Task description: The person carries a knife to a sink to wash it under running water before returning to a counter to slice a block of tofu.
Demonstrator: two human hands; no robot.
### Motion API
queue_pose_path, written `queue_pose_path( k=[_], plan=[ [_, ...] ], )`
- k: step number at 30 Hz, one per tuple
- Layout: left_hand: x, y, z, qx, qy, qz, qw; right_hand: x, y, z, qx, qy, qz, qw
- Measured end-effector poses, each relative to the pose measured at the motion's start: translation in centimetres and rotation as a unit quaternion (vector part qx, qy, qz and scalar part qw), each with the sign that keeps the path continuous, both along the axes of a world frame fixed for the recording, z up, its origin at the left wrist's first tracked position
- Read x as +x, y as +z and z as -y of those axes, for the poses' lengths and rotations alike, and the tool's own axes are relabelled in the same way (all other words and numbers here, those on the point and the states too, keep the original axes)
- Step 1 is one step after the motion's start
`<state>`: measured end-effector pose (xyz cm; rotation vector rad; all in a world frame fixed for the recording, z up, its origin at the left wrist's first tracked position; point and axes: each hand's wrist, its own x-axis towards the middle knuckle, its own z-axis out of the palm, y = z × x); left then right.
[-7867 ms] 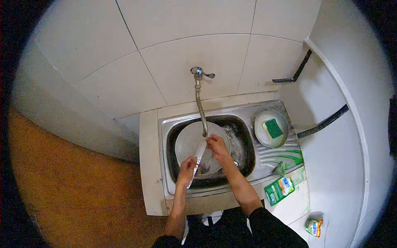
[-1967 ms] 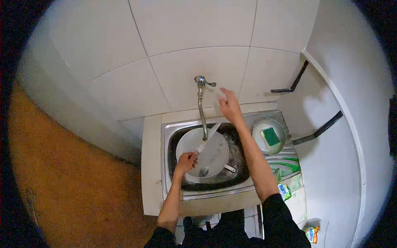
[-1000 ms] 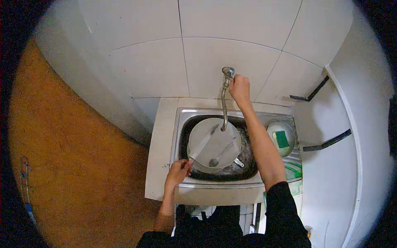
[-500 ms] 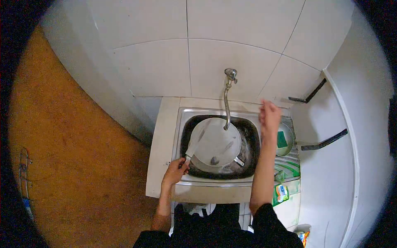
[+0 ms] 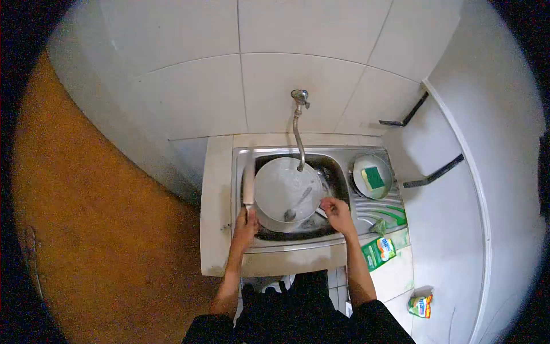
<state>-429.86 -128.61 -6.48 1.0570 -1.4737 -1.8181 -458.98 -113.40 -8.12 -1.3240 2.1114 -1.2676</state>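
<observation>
My left hand [image 5: 245, 228] is closed around the handle of a knife [image 5: 248, 186], whose broad blade points up along the sink's left side. My right hand [image 5: 339, 217] has its fingers curled on a light-coloured handle [image 5: 322, 212] that sticks out at the lower right of a large white plate [image 5: 278, 183]. What this handle belongs to is hidden under the plate. A spoon [image 5: 290, 215] lies on the plate, its bowl toward me. The plate sits in a metal sink [image 5: 292, 245], under the curved faucet spout [image 5: 298, 140].
On the drainboard [image 5: 366, 213] stands a bowl [image 5: 385, 165] with a green and yellow sponge [image 5: 372, 178]. A green detergent packet [image 5: 378, 252] lies on the counter's right side. Another packet [image 5: 421, 307] is lower right. Black brackets [image 5: 435, 172] stick out from the right wall.
My right hand has come down from above the drainboard to the handle at the plate's lower right. The knife in my left hand has swung from slanting over the plate to upright beside it.
</observation>
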Motion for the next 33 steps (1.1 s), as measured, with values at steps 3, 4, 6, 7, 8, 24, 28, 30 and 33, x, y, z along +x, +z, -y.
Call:
queue_pose_path(
  k=[3,4,6,7,8,24,28,30,33],
  plan=[
    [-0.8,1.4,0.6,0.136,0.043,-0.137,0.980,0.7,2.4,-3.6,-0.036,-0.029,0.133,0.990],
    [-0.9,0.8,0.9,0.181,0.029,-0.147,0.972,1.0,3.7,-4.9,-0.057,-0.044,0.176,0.982],
    [-1.5,-1.0,1.8,0.271,-0.003,-0.162,0.949,1.2,4.7,-7.7,-0.070,-0.106,0.242,0.962],
    [-1.4,-1.1,2.0,0.353,-0.037,-0.217,0.909,1.2,4.0,-9.3,-0.059,-0.129,0.224,0.964],
    [-1.2,-1.3,2.2,0.432,-0.070,-0.270,0.858,1.1,2.8,-11.0,-0.046,-0.152,0.204,0.966],
    [2.2,1.6,-4.1,0.359,-0.167,-0.180,0.900,20.1,-4.8,-33.2,0.360,-0.494,-0.168,0.773],
    [2.5,1.9,-6.7,0.375,-0.121,-0.129,0.910,18.6,-7.9,-35.7,0.300,-0.467,-0.181,0.812],
    [2.5,1.6,-7.7,0.380,-0.121,-0.137,0.907,18.7,-8.0,-35.2,0.294,-0.467,-0.196,0.810],
    [2.7,1.5,-9.4,0.359,-0.101,-0.120,0.920,18.7,-8.3,-35.5,0.321,-0.448,-0.199,0.810]
  ],
)
